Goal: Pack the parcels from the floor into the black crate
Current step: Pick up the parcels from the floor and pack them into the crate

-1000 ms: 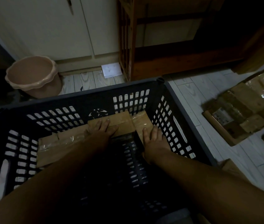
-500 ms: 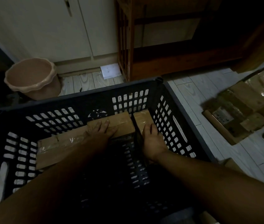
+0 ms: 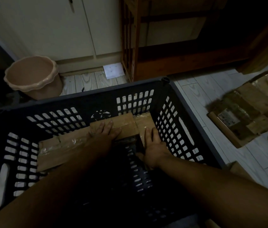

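At floor level, centre of view: black perforated plastic crate (image 3: 87,94), rectangular, slotted walls and base, grey-looking top rim.

Contents, all lying against the far wall on the crate bottom:
- long flat brown cardboard parcel (image 3: 59,150), left side, wrapped with glossy clear tape that is crinkled on top.
- brown cardboard box parcel (image 3: 126,123), middle, taller than the long one, with a tape band across its top.
- narrow brown taped parcel (image 3: 144,124), in the far right corner, touching the middle box.

Left hand (image 3: 103,130): palm down on the near left part of the middle box, fingers straight and slightly spread, gripping nothing.

Right hand (image 3: 154,145): palm down on the corner parcel, fingers extended toward the far wall; thumb lies low along the parcel's left side. Lighting is dim, so whether the thumb hooks the edge cannot be told.

Outside the crate, right: heap of brown taped cardboard parcels (image 3: 245,116) on the pale plank floor (image 3: 195,92), one carrying a white label; well apart from the crate.

Left rear: pink scalloped plastic bucket (image 3: 31,76), upright.
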